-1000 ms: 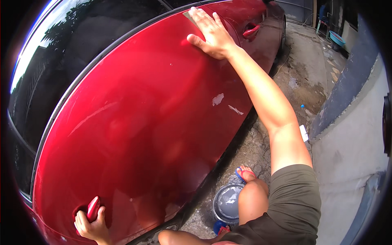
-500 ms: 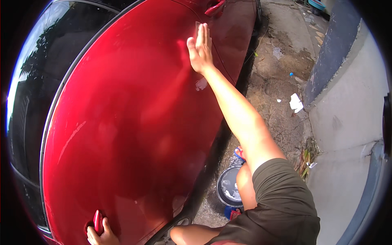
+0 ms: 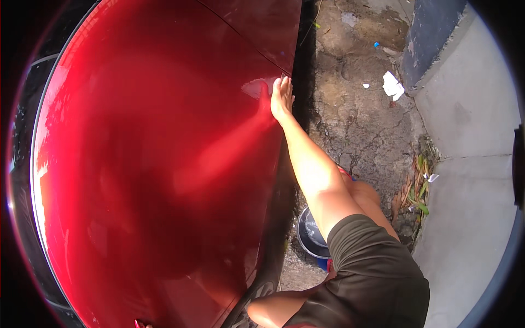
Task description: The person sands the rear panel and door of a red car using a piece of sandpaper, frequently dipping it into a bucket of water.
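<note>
The right hand (image 3: 282, 98) lies flat against the red car panel (image 3: 164, 164), near the panel's right edge, with the fingers (image 3: 284, 85) straight, close together and pointing toward the top of the view; they hold nothing, and the palm is in contact with the glossy paint. A pale wet patch (image 3: 257, 87) sits on the panel just to the left of the fingers, and a panel seam (image 3: 246, 38) runs diagonally across the bodywork above them. The right forearm extends from the hand down toward the lower right, where it meets a dark olive sleeve (image 3: 377, 273). The left hand (image 3: 141, 324) is barely in view at the bottom edge, at the lower rim of the same panel; only the fingertips show, and it cannot be told whether they are spread or closed on anything. A bucket (image 3: 313, 232) stands on the ground below and to the right of the right-hand fingers, beside the person's bent knee (image 3: 361, 194). Cracked damp pavement (image 3: 361, 120) lies to the right of the fingers, with a crumpled white scrap (image 3: 392, 86) further right, and dry leaves (image 3: 418, 186) along the kerb
</note>
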A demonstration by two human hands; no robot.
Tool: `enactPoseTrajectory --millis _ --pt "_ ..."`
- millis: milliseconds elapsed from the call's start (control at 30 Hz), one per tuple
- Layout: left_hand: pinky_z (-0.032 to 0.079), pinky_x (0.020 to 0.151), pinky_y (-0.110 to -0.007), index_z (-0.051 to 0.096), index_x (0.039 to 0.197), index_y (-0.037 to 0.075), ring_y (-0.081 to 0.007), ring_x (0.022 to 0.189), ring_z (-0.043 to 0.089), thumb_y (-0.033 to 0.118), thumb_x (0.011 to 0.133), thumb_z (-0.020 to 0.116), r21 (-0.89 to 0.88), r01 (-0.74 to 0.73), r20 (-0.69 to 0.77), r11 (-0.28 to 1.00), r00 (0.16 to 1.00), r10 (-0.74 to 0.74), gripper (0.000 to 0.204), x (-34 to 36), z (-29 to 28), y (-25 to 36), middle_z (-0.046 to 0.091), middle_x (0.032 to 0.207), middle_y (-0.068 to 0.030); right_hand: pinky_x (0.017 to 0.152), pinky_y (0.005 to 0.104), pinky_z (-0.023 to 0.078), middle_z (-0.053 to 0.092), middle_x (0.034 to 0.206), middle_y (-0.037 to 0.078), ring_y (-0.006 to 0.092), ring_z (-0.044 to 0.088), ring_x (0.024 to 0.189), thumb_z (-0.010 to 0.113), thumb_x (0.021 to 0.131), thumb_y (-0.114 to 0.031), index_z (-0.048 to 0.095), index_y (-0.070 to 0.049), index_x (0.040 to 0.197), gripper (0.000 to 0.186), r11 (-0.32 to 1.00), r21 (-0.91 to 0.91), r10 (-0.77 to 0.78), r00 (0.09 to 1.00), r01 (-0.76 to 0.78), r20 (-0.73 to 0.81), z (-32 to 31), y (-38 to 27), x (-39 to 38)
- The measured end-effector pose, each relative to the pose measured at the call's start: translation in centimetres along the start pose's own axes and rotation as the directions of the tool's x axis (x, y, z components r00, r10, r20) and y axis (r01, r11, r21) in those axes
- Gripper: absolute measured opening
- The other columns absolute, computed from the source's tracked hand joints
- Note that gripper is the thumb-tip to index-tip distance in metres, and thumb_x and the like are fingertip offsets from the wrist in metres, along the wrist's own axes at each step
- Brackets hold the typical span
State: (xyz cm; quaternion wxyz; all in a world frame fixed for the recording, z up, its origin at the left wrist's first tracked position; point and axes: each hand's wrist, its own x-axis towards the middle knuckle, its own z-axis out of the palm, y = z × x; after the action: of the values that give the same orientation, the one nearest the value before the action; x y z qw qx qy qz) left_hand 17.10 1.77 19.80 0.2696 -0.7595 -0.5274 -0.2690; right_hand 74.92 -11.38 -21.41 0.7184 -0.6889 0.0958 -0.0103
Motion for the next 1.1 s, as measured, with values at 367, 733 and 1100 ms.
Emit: enactPoseTrajectory --millis 367,733,1100 --pt "0.058 0.083 -0.042 0.073 0.096 -0.006 -0.0294 0.084 0.073 0.049 0.093 0.076 -0.087 -0.445 -0.276 0.891 0.87 0.407 0.055 0.7 2.4 -1.8 0.079 0.095 -0.015 0.131 0.0518 0.002 0.0 0.174 0.025 0.0356 -0.001 0.163 0.024 0.099 -0.081 0.002 0.003 0.166 0.109 0.963 0.019 -0.268 0.959 0.268 0.094 1.5 -5.3 -1.5" --pt "0.061 0.079 -0.045 0.072 0.087 -0.014 -0.0304 0.079 0.074 0.067 0.086 0.077 -0.205 -0.469 -0.367 0.859 0.85 0.377 0.081 1.0 3.1 -2.3 0.076 0.083 -0.0208 0.132 0.0485 0.007 0.002 0.174 0.024 0.0413 0.003 0.161 0.03 0.098 -0.082 0.0 0.001 0.166 0.111 0.985 -0.082 -0.145 0.987 0.15 0.064 0.3 4.7 0.3" --pt "0.061 0.078 -0.043 0.074 0.089 -0.013 -0.0303 0.077 0.074 0.067 0.086 0.076 -0.036 -0.5 -0.356 0.865 0.815 0.456 0.08 0.8 2.3 -1.8 0.078 0.086 -0.0182 0.131 0.0525 0.003 0.002 0.177 0.015 0.0352 0.001 0.163 0.031 0.101 -0.078 0.004 -0.008 0.169 0.101 0.994 -0.076 -0.076 0.995 0.082 0.068 -0.3 5.1 1.4"
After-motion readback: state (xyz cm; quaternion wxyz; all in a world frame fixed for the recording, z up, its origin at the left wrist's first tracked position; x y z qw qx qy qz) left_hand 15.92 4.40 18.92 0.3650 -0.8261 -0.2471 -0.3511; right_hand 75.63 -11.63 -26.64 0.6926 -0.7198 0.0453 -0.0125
